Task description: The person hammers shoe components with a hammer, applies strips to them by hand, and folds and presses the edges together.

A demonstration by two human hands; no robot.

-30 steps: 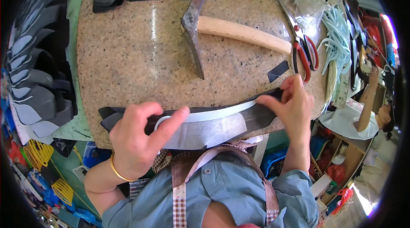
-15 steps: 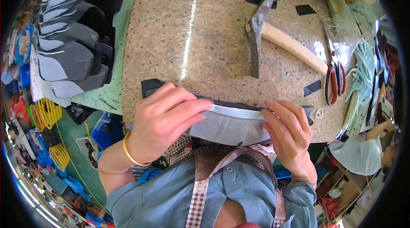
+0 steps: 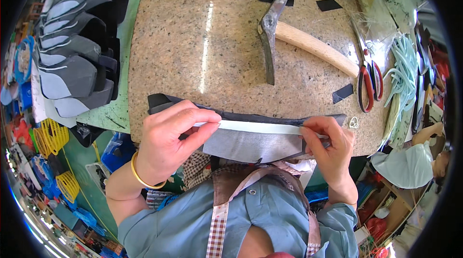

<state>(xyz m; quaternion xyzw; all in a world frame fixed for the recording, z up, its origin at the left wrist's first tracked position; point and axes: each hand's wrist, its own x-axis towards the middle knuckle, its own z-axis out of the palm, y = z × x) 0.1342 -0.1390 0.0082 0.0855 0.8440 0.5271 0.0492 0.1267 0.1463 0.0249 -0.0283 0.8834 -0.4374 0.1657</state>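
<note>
A long dark fabric piece (image 3: 251, 144) with a grey inner face lies along the near edge of the speckled stone slab (image 3: 202, 50). A white strip (image 3: 260, 126) runs along its upper fold. My left hand (image 3: 169, 139) pinches the strip and the fabric at their left end. My right hand (image 3: 328, 147) pinches the strip and fabric at the right end. The strip is stretched straight between both hands.
A hammer (image 3: 289, 31) with a wooden handle lies on the slab beyond the fabric. Red-handled scissors (image 3: 369, 82) and pale green cords (image 3: 405, 74) lie at the right. Stacks of grey and black cut pieces (image 3: 77, 55) sit at the left and top. Another person (image 3: 419, 156) is at the far right.
My left hand has shifted from lying flat on the fabric to pinching the white strip. The strip now lies straight along the fold, and the view has turned slightly.
</note>
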